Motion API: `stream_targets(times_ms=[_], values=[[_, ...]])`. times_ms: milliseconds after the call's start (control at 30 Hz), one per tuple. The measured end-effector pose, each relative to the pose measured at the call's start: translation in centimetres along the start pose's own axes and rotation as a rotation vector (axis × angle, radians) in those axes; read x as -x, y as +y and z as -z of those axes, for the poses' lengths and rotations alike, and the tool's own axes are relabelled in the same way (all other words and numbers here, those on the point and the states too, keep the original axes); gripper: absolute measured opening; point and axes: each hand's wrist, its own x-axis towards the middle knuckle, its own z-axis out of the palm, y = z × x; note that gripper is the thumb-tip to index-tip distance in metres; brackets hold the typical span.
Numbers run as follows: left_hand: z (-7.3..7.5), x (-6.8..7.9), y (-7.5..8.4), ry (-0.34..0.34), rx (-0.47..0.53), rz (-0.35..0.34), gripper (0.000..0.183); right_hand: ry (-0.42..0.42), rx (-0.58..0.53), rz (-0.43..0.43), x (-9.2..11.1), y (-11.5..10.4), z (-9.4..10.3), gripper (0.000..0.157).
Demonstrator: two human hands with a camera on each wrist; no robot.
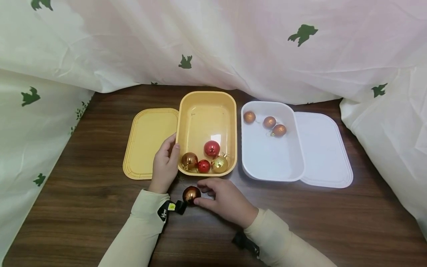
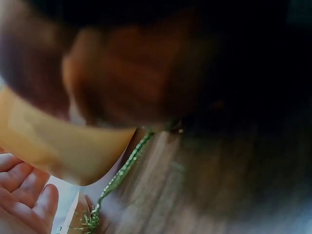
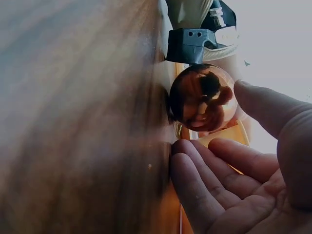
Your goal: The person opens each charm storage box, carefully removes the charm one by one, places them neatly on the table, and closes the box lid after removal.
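My left hand (image 1: 165, 161) holds the left side wall of a yellow plastic box (image 1: 207, 94), with the thumb at its rim. Some of its fingertips are hidden by the box. Inside the box's near end lie a brown bauble (image 1: 189, 160), two red baubles (image 1: 211, 148) and a gold faceted bauble (image 1: 220, 164). A shiny copper-brown bauble (image 1: 191, 194) rests on the table between my wrists. My right hand (image 1: 230, 200) reaches around its right side, thumb tip at the ball and fingers apart from it. A glittery green cord (image 2: 122, 170) shows in the left wrist view.
A white plastic box (image 1: 273, 159) to the right holds three glittery copper baubles (image 1: 269, 122). A yellow lid (image 1: 146, 144) lies left of the yellow box, and a white lid (image 1: 325, 155) lies right of the white one. White curtain (image 1: 233, 44) borders the back and sides.
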Motion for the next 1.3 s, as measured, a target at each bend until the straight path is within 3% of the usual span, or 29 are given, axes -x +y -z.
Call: stream_targets(times_ms=[700,967,1167,1300], values=[[-0.1,-0.3,-0.4,-0.018,0.025,0.094,0.040,-0.019,0.043,0.036,0.2,-0.2,0.7,0.041],[-0.1,-0.4,-0.2,-0.034,0.030,0.132,0.042,-0.051,0.081,0.037,0.3,-0.5,2.0,0.047],[-0.1,-0.5,-0.4,-0.041,0.032,0.134,0.042,-0.068,0.026,0.067,0.6,-1.0,3.3,0.045],[-0.2,-0.4,-0.4,-0.047,0.041,0.135,0.042,0.009,-0.041,0.139,0.8,-1.2,4.0,0.041]])
